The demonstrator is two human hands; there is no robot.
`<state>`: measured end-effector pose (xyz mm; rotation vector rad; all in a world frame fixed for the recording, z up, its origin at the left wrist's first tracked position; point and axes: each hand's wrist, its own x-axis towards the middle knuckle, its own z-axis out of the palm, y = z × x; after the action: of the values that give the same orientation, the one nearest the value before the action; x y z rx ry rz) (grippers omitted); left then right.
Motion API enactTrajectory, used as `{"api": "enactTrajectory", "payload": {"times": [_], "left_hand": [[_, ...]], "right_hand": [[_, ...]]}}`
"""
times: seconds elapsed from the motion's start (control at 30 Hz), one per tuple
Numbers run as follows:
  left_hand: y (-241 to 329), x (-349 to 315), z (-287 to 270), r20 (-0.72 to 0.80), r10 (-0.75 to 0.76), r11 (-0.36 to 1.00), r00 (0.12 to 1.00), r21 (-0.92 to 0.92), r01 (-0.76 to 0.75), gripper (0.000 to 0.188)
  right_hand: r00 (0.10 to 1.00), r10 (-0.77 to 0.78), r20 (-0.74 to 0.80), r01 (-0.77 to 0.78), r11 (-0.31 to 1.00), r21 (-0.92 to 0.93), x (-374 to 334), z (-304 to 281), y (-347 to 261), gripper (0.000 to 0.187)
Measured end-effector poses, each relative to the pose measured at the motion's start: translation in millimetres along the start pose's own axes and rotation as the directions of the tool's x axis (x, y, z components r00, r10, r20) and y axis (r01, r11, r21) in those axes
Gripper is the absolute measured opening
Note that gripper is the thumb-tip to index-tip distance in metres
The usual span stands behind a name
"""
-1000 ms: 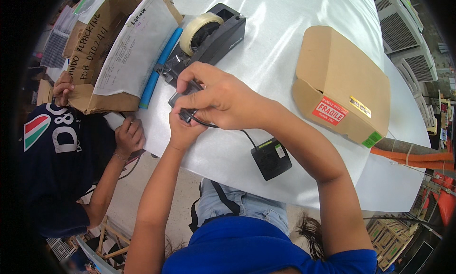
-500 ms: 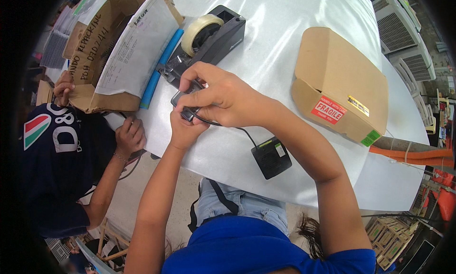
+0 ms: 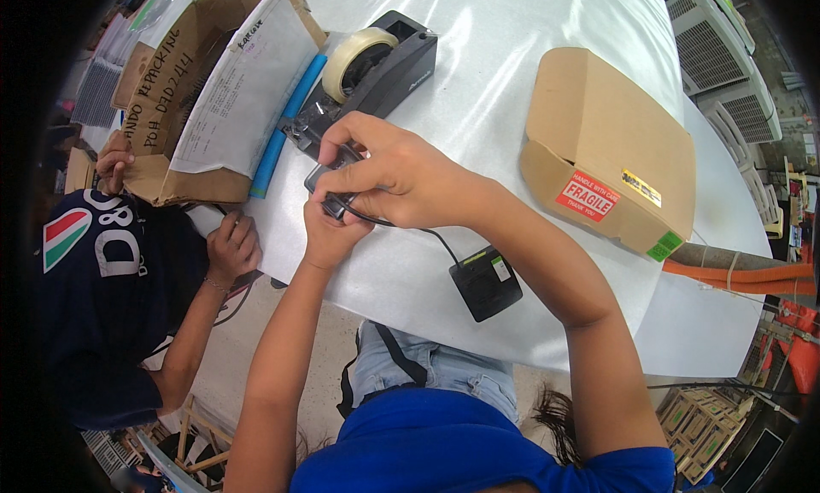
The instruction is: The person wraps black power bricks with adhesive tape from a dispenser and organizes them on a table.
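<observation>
Both my hands meet over the near edge of the table, around a small dark grey piece (image 3: 336,204) with a black cable. My right hand (image 3: 410,173) pinches it from above, thumb and fingers bent around it. Below, my left hand (image 3: 331,238) is closed against its lower end, its fingers mostly hidden by the right hand. The piece's exact kind is unclear. Its black cable (image 3: 438,235) runs under my right hand to a flat, square black box (image 3: 485,285) resting on the table. Just beyond my fingers stands a black tape dispenser (image 3: 389,79) with a clear roll (image 3: 352,57).
A closed brown carton (image 3: 611,143) with a red label lies at right. An open carton (image 3: 162,108), a paper sheet (image 3: 243,87) and a blue tube (image 3: 272,155) occupy the left. Beside them, a co-worker's hand (image 3: 232,247) rests at the table (image 3: 487,32) edge; another grips the open carton.
The view has shifted very slightly. My hands keep the same hold on the corded piece, and nothing on the table has visibly changed place.
</observation>
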<state>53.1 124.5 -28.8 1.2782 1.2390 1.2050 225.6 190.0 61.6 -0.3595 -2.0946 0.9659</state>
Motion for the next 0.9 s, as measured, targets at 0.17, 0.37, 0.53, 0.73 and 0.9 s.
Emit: {"api": "enactTrajectory", "payload": {"times": [0.17, 0.37, 0.53, 0.73, 0.9], "left_hand": [[-1.5, -1.6, 0.6, 0.017, -0.051, 0.992, 0.999, -0.111, 0.053, 0.055], [-10.2, -3.1, -5.1, 0.088, -0.052, 0.991, 0.995, -0.118, 0.062, 0.061], [6.6, -7.4, 2.9, 0.020, 0.078, 0.996, 0.997, -0.053, -0.077, 0.099], [42.6, -3.8, 14.2, -0.029, 0.577, 0.796, 0.817, 0.245, -0.554, 0.098], [42.3, -6.9, 15.6, -0.072, 0.550, 0.818, 0.832, 0.245, -0.520, 0.062]], "right_hand": [[1.000, 0.007, 0.000, -0.007, 1.000, -0.011, -0.6, -0.7, -0.2, 0.036], [1.000, 0.015, 0.011, -0.015, 1.000, -0.007, 0.4, 0.1, -0.4, 0.037], [1.000, 0.025, 0.018, -0.026, 0.999, 0.021, 0.6, -1.2, 0.5, 0.036], [0.999, 0.047, 0.023, -0.048, 0.999, 0.016, 0.6, -2.3, -4.0, 0.036], [0.999, 0.006, -0.050, -0.004, 0.999, 0.053, -1.6, 2.2, -0.5, 0.035]]}}
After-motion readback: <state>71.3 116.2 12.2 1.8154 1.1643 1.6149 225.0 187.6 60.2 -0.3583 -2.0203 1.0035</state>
